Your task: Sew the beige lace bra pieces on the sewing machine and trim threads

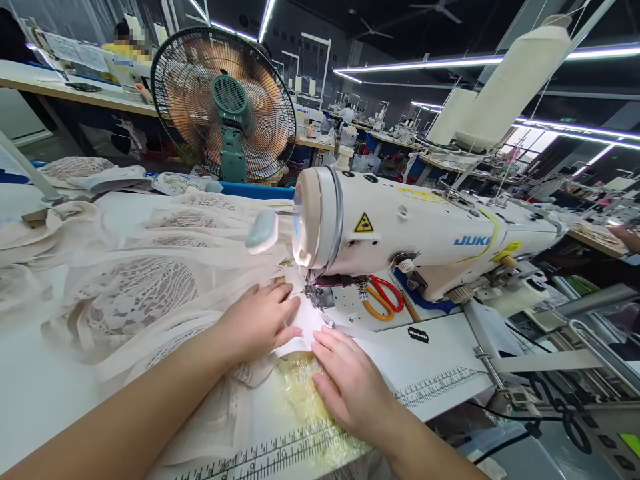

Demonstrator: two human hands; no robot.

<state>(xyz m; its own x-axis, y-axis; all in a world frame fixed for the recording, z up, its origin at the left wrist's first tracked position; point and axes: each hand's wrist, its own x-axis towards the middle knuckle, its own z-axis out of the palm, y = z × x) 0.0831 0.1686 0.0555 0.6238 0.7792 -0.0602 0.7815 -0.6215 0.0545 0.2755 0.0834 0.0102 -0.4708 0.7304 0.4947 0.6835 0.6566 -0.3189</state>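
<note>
My left hand [257,320] lies flat with fingers stretched over a pale cream fabric [300,327], just left of the needle area of a white sewing machine [410,233]. On the right edge of that fabric rests my right hand [353,383], fingers extended and pressed down. The fabric runs up to the presser foot [316,293]; the needle tip is too small to make out. Lace-patterned cloth [145,287] spreads in folds to the left of my left hand. Beneath my right palm is a shiny yellowish patch [303,387] on the table.
Red-and-orange-handled scissors [383,300] lie under the machine arm, with a black razor blade [418,335] nearby. A measuring tape [270,453] lines the table's front edge. Behind stands a large fan [225,107]. Thread cones [515,80] rise at right. Other people sit farther off.
</note>
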